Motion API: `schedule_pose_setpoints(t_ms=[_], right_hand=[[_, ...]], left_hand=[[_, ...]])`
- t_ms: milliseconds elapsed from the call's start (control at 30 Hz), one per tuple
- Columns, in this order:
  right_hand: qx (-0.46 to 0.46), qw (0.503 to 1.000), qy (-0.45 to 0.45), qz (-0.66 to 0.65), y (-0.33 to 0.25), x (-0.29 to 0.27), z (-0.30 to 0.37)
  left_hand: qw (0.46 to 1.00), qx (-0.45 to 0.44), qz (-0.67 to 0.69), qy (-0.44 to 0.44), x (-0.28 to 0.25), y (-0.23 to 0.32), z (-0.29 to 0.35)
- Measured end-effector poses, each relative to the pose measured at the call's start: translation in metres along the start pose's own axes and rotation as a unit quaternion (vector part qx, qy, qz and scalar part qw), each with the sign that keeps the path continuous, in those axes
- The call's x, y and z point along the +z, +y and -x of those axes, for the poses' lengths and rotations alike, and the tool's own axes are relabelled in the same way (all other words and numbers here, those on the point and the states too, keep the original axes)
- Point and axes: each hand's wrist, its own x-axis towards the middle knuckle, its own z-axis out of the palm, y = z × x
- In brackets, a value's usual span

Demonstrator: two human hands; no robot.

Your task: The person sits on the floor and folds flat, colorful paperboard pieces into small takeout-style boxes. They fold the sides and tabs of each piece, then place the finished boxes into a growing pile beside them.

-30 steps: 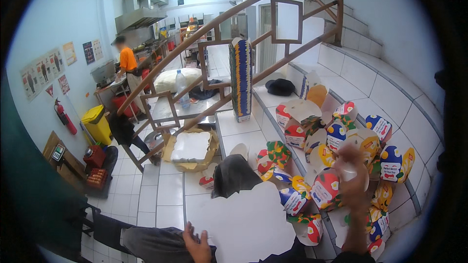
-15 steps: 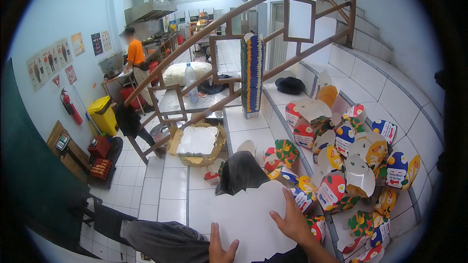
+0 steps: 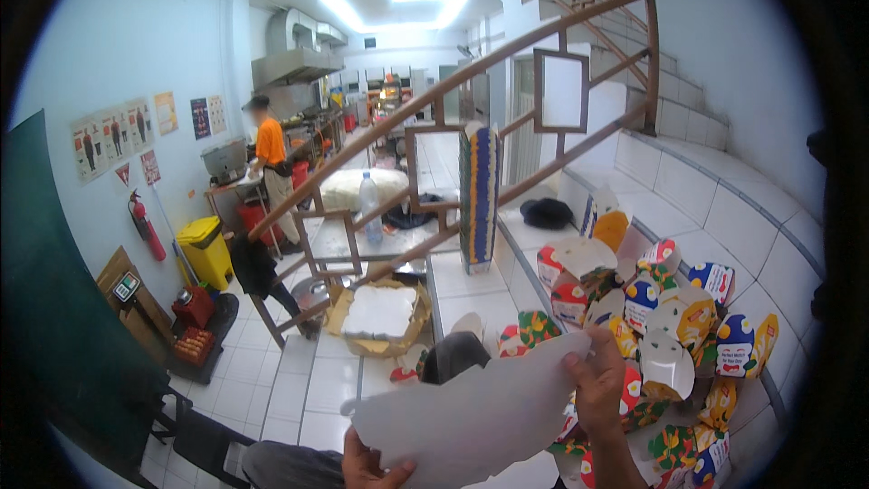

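A white cardboard box blank point(image 3: 462, 421) with a cut, wavy outline is raised and tilted in front of me, its plain side showing. My left hand point(image 3: 373, 469) grips its lower left edge, thumb on the white face. At the upper right corner my right hand point(image 3: 601, 385) pinches the blank, thumb in front and fingers behind. To the right, a heap of colourful folded food boxes point(image 3: 668, 367) spreads over the tiled steps. Beyond my knee lies a stack of flat white blanks point(image 3: 380, 311) in opened brown wrapping.
A tall column of nested boxes point(image 3: 480, 199) stands by the brown stair railing point(image 3: 425, 95). Behind it are a dark cap point(image 3: 547, 213) and a plastic bottle point(image 3: 370, 208) on a metal table. A person in an orange shirt point(image 3: 270, 140) stands in the kitchen at the far left.
The blank has come up off my lap and tilted. My right hand has moved up to its corner, and my left hand has shifted left and down. The view has tipped upward.
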Motion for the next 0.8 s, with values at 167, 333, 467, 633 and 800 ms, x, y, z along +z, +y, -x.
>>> schedule_pose_setpoints(t_ms=[167,333,467,633,800], right_hand=[[-0.130,0.983,0.110,-0.064,-0.024,0.034,-0.042],[0.029,0.904,-0.016,-0.426,-0.027,0.040,-0.020],[0.124,0.947,-0.005,-0.298,-0.012,0.042,-0.010],[0.132,0.989,0.012,-0.072,0.006,0.040,-0.006],[0.188,0.959,-0.184,0.106,0.015,0.036,0.015]], left_hand=[[0.884,0.383,-0.228,-0.142,0.005,0.073,-0.057],[0.730,0.522,-0.354,-0.265,0.017,0.100,-0.090],[0.777,0.490,-0.269,-0.289,0.033,0.086,-0.083],[0.768,0.417,-0.320,-0.367,0.020,0.067,-0.072],[0.831,0.433,-0.280,-0.210,0.038,0.052,-0.078]])
